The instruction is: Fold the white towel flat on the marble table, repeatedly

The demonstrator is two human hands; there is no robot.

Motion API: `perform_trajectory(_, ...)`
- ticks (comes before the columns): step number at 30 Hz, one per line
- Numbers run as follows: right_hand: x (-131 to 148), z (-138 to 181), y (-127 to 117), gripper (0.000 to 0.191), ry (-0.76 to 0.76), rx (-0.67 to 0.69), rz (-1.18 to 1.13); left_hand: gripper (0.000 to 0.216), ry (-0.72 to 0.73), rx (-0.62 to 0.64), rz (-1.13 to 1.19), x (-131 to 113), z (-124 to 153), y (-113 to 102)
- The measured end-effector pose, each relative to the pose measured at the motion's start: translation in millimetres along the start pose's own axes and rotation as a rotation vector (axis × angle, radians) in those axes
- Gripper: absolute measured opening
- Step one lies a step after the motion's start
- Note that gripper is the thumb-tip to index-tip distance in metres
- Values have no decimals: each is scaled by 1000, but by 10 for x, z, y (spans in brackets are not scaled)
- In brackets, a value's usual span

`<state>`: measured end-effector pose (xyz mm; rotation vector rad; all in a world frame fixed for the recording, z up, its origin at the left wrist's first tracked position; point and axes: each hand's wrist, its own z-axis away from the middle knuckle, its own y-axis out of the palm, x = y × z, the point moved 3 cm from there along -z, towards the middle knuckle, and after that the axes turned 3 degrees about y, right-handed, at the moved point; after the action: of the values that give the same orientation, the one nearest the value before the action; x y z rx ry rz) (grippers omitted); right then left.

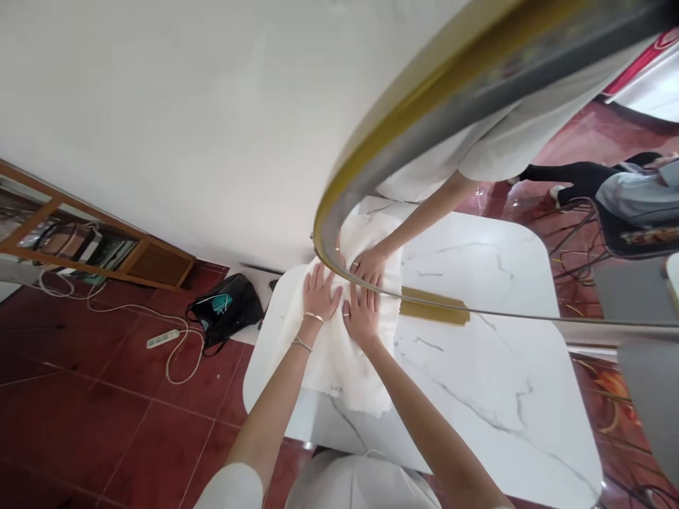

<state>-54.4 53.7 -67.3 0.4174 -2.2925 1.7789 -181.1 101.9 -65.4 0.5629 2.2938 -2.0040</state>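
A white cloth (344, 367) lies spread on a white marble-patterned table (477, 382). My left hand (320, 293) rests flat on the cloth's far part, fingers stretched out, with bracelets on the wrist. My right hand (362, 312) lies flat beside it on the cloth, a ring on one finger. Both hands touch the bottom edge of a large gold-framed mirror (403, 127) that stands against the table. In the mirror I see the reflection of a hand (367, 265) and the cloth.
A black bag (225, 309) sits on the dark red tiled floor left of the table, by a white power strip (163, 339) and loose cables. A wooden shelf (79, 244) runs along the white wall. The mirror reflects a chair and a seated person (631, 191).
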Motion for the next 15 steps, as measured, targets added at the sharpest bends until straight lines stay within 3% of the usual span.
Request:
perform_trajectory(4, 115, -287, 142, 54, 40, 125, 27, 51, -61, -7, 24, 171, -178, -19)
perform_trajectory(8, 268, -476, 262, 55, -13, 242, 56, 53, -155, -30, 25, 428, -118, -105)
perform_trajectory(12, 496, -472, 293, 56, -192, 261, 28, 56, -271, -63, 7, 649, 255, -221)
perform_trajectory(15, 680, -187, 239, 58, -360, 295, -27, 56, -358, -100, -21, 672, 813, -335)
